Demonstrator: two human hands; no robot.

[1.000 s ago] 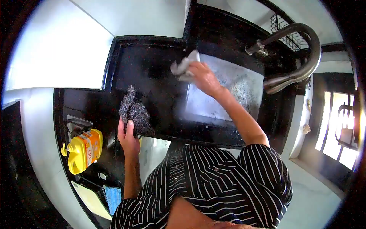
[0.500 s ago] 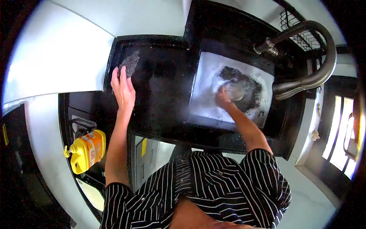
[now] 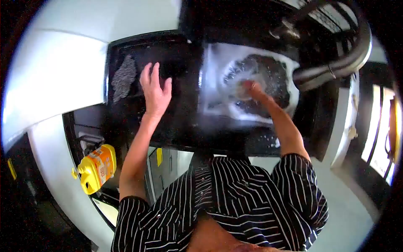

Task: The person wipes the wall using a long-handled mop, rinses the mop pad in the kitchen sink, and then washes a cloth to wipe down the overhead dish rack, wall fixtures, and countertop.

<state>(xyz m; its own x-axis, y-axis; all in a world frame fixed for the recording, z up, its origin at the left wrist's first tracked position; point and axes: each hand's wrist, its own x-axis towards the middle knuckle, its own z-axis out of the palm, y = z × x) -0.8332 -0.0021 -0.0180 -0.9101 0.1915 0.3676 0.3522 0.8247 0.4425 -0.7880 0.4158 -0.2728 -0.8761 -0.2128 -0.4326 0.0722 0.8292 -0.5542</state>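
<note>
My left hand (image 3: 156,90) hangs over the black counter (image 3: 176,122) with its fingers apart and nothing in it. To its left, apart from it, a rough grey mat-like piece (image 3: 124,79), perhaps a cloth, lies flat on the counter. My right hand (image 3: 253,89) is down in the sink (image 3: 214,63), at the foamy water (image 3: 277,75). Motion smears its fingers, and a pale round blur (image 3: 242,90) beside them could be swirling water or an object; I cannot tell which.
A dark curved faucet (image 3: 331,73) reaches over the sink's right side. A yellow jug (image 3: 98,168) with an orange label stands at lower left. A white panel (image 3: 54,71) borders the counter on the left. Suds spots (image 3: 268,140) dot the front ledge.
My left hand has let go of the grey piece and moved right, away from it. My right hand has shifted within the sink, and the foam has spread into a ring.
</note>
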